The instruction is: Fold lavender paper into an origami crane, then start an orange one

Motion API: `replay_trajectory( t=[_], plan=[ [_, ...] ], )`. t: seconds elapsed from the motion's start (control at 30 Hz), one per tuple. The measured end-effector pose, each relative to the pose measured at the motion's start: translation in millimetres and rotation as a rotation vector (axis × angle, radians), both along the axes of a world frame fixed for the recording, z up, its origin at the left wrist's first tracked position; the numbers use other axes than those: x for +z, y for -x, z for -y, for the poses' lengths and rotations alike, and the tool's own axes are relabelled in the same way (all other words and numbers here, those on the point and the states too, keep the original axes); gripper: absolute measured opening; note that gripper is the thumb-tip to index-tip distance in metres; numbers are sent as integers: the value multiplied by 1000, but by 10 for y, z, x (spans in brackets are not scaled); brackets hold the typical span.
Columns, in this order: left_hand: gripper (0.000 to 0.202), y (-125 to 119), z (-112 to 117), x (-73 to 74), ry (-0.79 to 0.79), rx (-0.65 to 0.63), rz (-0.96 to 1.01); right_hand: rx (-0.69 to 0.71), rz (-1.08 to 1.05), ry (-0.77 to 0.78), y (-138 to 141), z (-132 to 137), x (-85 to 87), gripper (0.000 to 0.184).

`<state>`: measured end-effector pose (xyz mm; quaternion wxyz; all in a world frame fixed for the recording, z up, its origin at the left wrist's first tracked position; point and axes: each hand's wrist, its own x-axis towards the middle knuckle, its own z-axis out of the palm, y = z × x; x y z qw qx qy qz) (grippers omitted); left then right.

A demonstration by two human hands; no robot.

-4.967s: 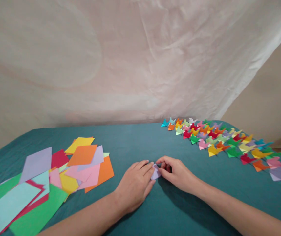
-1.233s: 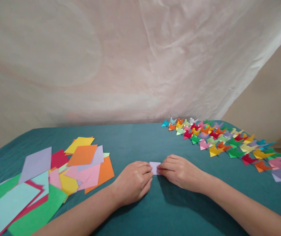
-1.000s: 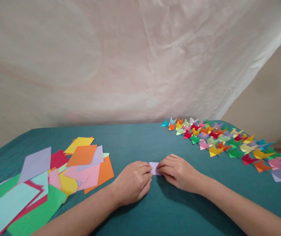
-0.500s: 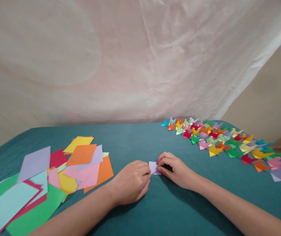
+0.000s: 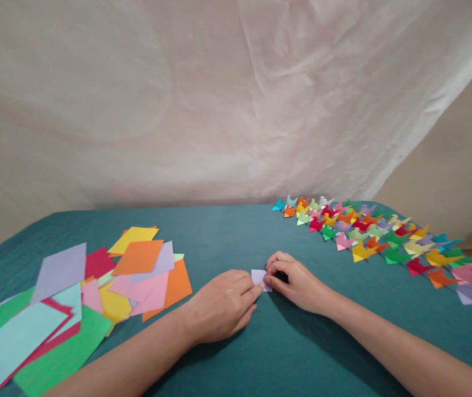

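Observation:
A small folded piece of lilac paper (image 5: pixel 258 277) sits on the teal tablecloth (image 5: pixel 236 231) between my two hands. My left hand (image 5: pixel 223 304) lies knuckles up with its fingertips pressed on the paper's left and lower edge. My right hand (image 5: pixel 294 280) is curled, thumb and fingers pinching the paper's right side. Most of the paper is hidden under the fingers.
A loose spread of coloured paper sheets (image 5: pixel 137 264) covers the table's left part. Rows of several small folded paper figures (image 5: pixel 368 234) in many colours run along the right side. A pale wrinkled cloth backdrop (image 5: pixel 203 99) hangs behind the table.
The fingers of both hands have shifted slightly on the lilac paper, with the right hand curling tighter and lifting its knuckles. The paper stays at the same spot on the cloth.

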<state>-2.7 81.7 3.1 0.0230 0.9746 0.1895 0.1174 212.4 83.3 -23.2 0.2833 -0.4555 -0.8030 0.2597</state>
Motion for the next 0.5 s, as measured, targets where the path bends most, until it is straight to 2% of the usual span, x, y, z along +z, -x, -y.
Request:
replay_trajectory(
  t=[0.27,0.5],
  plan=[
    [47,-59,126,-76,-70,81,-118,-15,4,16,8,6,27,11],
    [49,-81,181,-24,-37,128,-151,-35,-17,10,24,24,32,10]
  ],
)
